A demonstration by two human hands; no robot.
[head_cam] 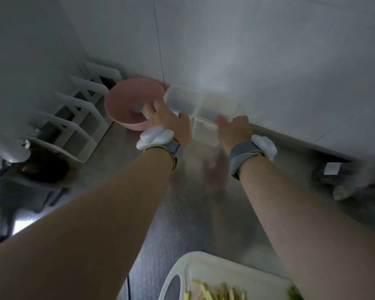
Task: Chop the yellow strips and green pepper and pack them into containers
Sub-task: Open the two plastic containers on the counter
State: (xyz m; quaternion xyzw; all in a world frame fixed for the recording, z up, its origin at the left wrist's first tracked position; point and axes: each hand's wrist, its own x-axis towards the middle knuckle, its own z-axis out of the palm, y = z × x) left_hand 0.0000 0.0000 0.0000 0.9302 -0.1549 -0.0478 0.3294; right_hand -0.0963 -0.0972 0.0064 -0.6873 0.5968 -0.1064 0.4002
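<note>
Both my arms reach to the back wall. Three clear plastic containers (182, 98) stand there in a cluster. My right hand (234, 129) grips the right edge of the front container (205, 134), fingers curled over its rim. My left hand (168, 123) lies between the pink bowl (126, 98) and that container, fingers stretched over the bowl's rim and thumb spread toward the container. At the bottom edge a white cutting board (182, 269) carries yellow strips (217, 292) and a bit of green pepper (294, 294). The view is blurred.
A white slotted rack (78, 118) stands at the left against the wall. Dark items (41, 167) lie at the far left, and a small object (333, 169) at the far right. The steel counter (195, 202) stretches between board and containers.
</note>
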